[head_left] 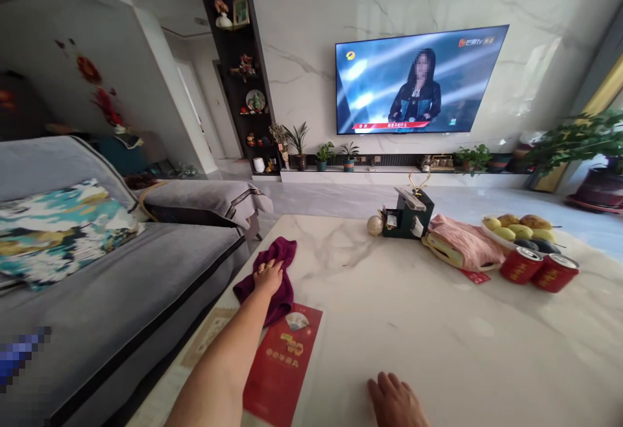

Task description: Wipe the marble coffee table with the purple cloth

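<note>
Table (438, 323): white marble top; cloth lies at its far left edge.
Cloth (280, 248): maroon, crumpled, under the left hand's fingers, bunched beyond and beside them.
Left hand (267, 276): palm down, fingers together, pressing on cloth.
Right hand (395, 402): near edge, flat on bare table, fingers slightly spread, well apart from cloth.

Soft, even daylight fills the room, the pale surface (438, 323) beyond the hands gleams faintly, shadows stay weak, and wide-angle distortion bends the edges.
</note>
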Demonstrator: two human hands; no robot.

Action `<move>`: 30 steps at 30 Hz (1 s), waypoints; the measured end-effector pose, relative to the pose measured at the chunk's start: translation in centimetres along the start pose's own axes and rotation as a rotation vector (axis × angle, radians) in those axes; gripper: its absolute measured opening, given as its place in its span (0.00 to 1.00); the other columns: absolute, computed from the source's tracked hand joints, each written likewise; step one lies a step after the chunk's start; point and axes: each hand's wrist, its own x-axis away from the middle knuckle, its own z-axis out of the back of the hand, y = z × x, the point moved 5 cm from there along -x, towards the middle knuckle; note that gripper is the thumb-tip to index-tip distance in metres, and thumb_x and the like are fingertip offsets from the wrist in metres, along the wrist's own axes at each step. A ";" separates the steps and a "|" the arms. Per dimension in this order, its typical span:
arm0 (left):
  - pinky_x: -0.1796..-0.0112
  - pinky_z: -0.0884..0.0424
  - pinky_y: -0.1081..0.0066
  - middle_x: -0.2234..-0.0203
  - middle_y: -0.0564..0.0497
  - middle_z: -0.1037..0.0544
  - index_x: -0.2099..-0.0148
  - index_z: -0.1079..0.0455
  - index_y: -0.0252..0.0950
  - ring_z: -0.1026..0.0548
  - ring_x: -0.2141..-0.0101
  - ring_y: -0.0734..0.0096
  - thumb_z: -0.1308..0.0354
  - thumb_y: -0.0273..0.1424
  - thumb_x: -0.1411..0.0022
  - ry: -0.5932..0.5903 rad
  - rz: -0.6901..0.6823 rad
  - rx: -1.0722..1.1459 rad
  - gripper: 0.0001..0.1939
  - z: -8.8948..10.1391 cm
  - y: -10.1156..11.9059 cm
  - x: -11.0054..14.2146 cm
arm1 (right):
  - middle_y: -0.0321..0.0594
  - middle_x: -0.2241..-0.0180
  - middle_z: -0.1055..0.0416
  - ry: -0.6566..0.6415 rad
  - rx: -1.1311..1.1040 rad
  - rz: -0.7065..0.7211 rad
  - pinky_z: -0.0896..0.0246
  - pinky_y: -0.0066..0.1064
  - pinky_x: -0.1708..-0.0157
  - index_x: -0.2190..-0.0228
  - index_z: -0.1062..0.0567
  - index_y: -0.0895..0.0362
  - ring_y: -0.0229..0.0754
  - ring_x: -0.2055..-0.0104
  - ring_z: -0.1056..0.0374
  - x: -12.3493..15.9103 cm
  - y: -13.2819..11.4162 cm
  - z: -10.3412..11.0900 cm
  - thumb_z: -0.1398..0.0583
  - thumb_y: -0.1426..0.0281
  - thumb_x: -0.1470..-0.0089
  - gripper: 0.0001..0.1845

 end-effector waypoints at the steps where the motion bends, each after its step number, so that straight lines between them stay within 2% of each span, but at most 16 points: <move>1: 0.28 0.28 0.31 0.19 0.38 0.29 0.20 0.30 0.46 0.30 0.23 0.36 0.38 0.52 0.21 0.000 -0.002 -0.007 0.35 0.0 -0.8 0.7 | 0.41 0.52 0.12 -0.018 -0.007 -0.006 0.27 0.32 0.52 0.51 0.13 0.48 0.47 0.48 0.16 0.0 -0.1 0.0 0.40 0.86 0.35 0.26; 4: 0.28 0.26 0.35 0.19 0.40 0.26 0.21 0.26 0.48 0.29 0.24 0.38 0.44 0.42 0.19 0.002 -0.045 -0.026 0.29 -0.2 -2.8 4.1 | 0.43 0.50 0.12 -0.072 -0.029 -0.029 0.26 0.34 0.49 0.49 0.12 0.50 0.49 0.46 0.16 -0.2 -0.4 0.7 0.42 0.87 0.35 0.27; 6: 0.28 0.26 0.38 0.20 0.43 0.24 0.23 0.23 0.51 0.28 0.24 0.40 0.49 0.35 0.19 0.010 -0.091 -0.039 0.30 -0.4 -4.0 7.2 | 0.46 0.48 0.12 -0.123 -0.044 -0.037 0.25 0.35 0.48 0.47 0.12 0.51 0.50 0.44 0.16 -0.3 -0.8 1.7 0.43 0.87 0.34 0.29; 9: 0.27 0.24 0.42 0.21 0.46 0.22 0.23 0.22 0.53 0.27 0.24 0.41 0.53 0.32 0.20 0.023 -0.160 -0.060 0.32 -0.7 -6.0 12.6 | 0.51 0.43 0.13 -0.210 -0.080 -0.029 0.23 0.39 0.43 0.43 0.13 0.53 0.54 0.40 0.17 -0.3 -1.5 3.7 0.45 0.87 0.33 0.30; 14: 0.28 0.21 0.47 0.25 0.52 0.17 0.26 0.20 0.61 0.22 0.27 0.50 0.49 0.28 0.23 0.037 -0.264 -0.086 0.33 -0.8 -9.4 22.0 | 0.57 0.38 0.16 -0.292 -0.107 -0.052 0.23 0.47 0.37 0.41 0.14 0.58 0.58 0.36 0.19 -0.1 -2.3 6.3 0.45 0.88 0.35 0.31; 17: 0.29 0.19 0.49 0.26 0.54 0.16 0.26 0.21 0.64 0.21 0.28 0.52 0.46 0.27 0.24 0.030 -0.307 -0.095 0.34 -1.3 -11.8 27.1 | 0.58 0.38 0.16 -0.273 -0.113 -0.037 0.24 0.48 0.36 0.41 0.14 0.60 0.60 0.35 0.19 0.0 -2.5 6.7 0.43 0.88 0.37 0.31; 20: 0.31 0.16 0.51 0.28 0.56 0.14 0.26 0.21 0.67 0.19 0.30 0.51 0.42 0.29 0.25 0.053 -0.367 -0.090 0.33 -2.3 -13.9 30.8 | 0.61 0.36 0.17 -0.280 -0.128 -0.027 0.25 0.49 0.35 0.39 0.15 0.61 0.61 0.34 0.20 0.1 -2.6 6.6 0.43 0.88 0.37 0.31; 22: 0.33 0.14 0.51 0.29 0.54 0.13 0.26 0.21 0.66 0.18 0.31 0.51 0.41 0.30 0.24 0.083 -0.415 -0.074 0.32 -2.8 -14.7 32.1 | 0.62 0.34 0.19 -0.310 -0.134 -0.033 0.25 0.50 0.34 0.37 0.16 0.61 0.62 0.32 0.21 0.0 -2.6 6.5 0.44 0.88 0.36 0.32; 24: 0.32 0.15 0.51 0.29 0.53 0.13 0.27 0.20 0.64 0.18 0.31 0.51 0.41 0.31 0.23 0.080 -0.388 -0.064 0.30 -2.9 -15.0 32.0 | 0.62 0.33 0.19 -0.321 -0.135 -0.045 0.26 0.50 0.34 0.37 0.15 0.61 0.62 0.32 0.21 -0.1 -2.5 6.3 0.45 0.88 0.36 0.33; 27: 0.30 0.17 0.46 0.27 0.50 0.15 0.26 0.19 0.60 0.19 0.29 0.48 0.47 0.31 0.21 0.064 -0.228 -0.075 0.30 -2.2 -15.1 29.7 | 0.59 0.35 0.17 -0.286 -0.130 -0.060 0.24 0.48 0.35 0.40 0.14 0.57 0.60 0.33 0.20 -0.3 -2.2 5.5 0.45 0.88 0.36 0.33; 30: 0.31 0.17 0.40 0.25 0.45 0.17 0.25 0.20 0.54 0.20 0.29 0.42 0.52 0.30 0.20 0.084 -0.130 -0.086 0.31 -1.0 -14.8 25.8 | 0.56 0.37 0.16 -0.225 -0.114 -0.040 0.22 0.48 0.37 0.41 0.13 0.55 0.59 0.36 0.18 -0.2 -1.6 3.3 0.46 0.87 0.35 0.32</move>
